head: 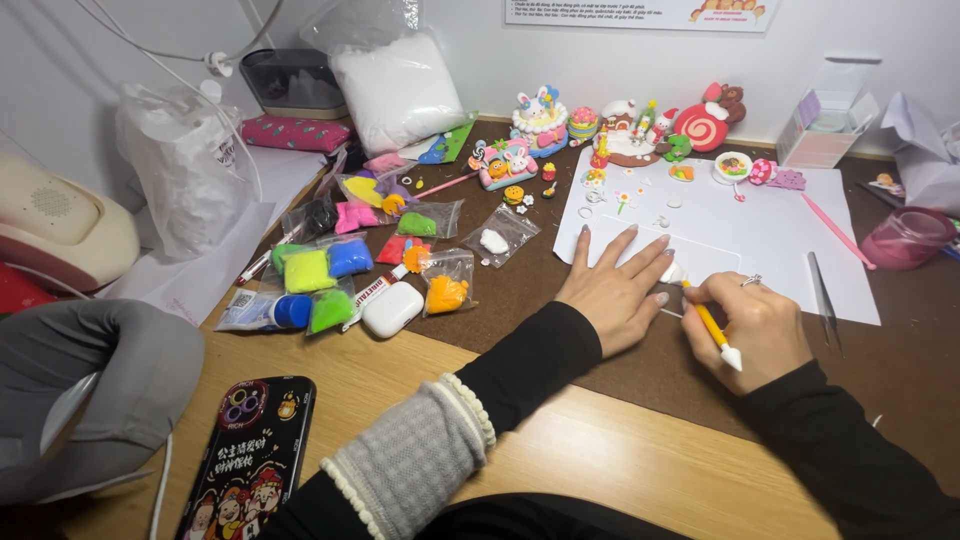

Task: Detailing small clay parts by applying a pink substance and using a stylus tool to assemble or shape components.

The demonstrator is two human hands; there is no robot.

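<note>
Clear bags [345,262] left of fingers: each holds one clay lump, green, blue, orange, pink or white. Pink cup [905,240] far right of fingers; contents cannot be told.

Left hand [615,290]: flat, palm down on white sheet [760,235], fingers spread apart, forearm crossing counter [620,450].

Right hand [760,325]: fisted just beside left hand, fingers clamped on yellow modelling tool [715,332], white tip pointing toward wrist. Small white clay piece [672,272] between both hands' fingertips, touching sheet.
</note>
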